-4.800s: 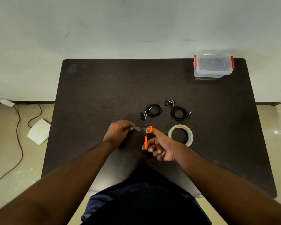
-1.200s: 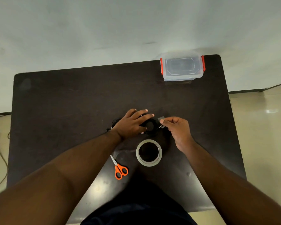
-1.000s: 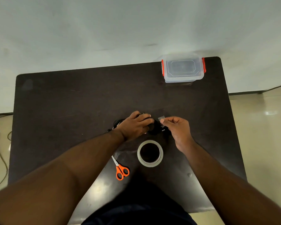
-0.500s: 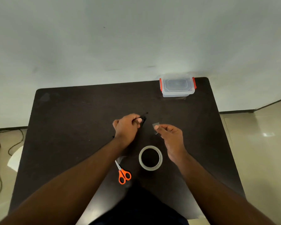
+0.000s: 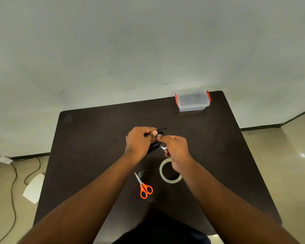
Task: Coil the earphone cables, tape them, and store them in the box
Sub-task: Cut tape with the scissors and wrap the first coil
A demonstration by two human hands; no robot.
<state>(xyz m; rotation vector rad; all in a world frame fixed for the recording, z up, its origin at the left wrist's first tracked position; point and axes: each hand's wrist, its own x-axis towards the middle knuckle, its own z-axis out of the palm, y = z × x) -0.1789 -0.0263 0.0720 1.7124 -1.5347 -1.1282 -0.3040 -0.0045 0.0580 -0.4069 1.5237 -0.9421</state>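
Note:
My left hand (image 5: pixel 139 140) grips a coiled black earphone cable (image 5: pixel 156 145), lifted above the dark table (image 5: pixel 95 138). A cable end sticks out past my fingers. My right hand (image 5: pixel 176 148) pinches a short piece of clear tape (image 5: pixel 163 147) right against the coil. The clear tape roll (image 5: pixel 169 171) lies flat just under my right wrist. The clear plastic box (image 5: pixel 192 102) with red latches stands shut at the table's far right edge. A second earphone coil is not visible, hidden behind my hands if present.
Orange-handled scissors (image 5: pixel 144 188) lie on the table near me, left of the tape roll. A wall rises behind the table. On the floor at the left lie a white device (image 5: pixel 33 187) and a dark cord (image 5: pixel 14 182).
My left hand has lifted the coil off the table and my right hand has brought the tape piece up against it. The camera view has tilted upward.

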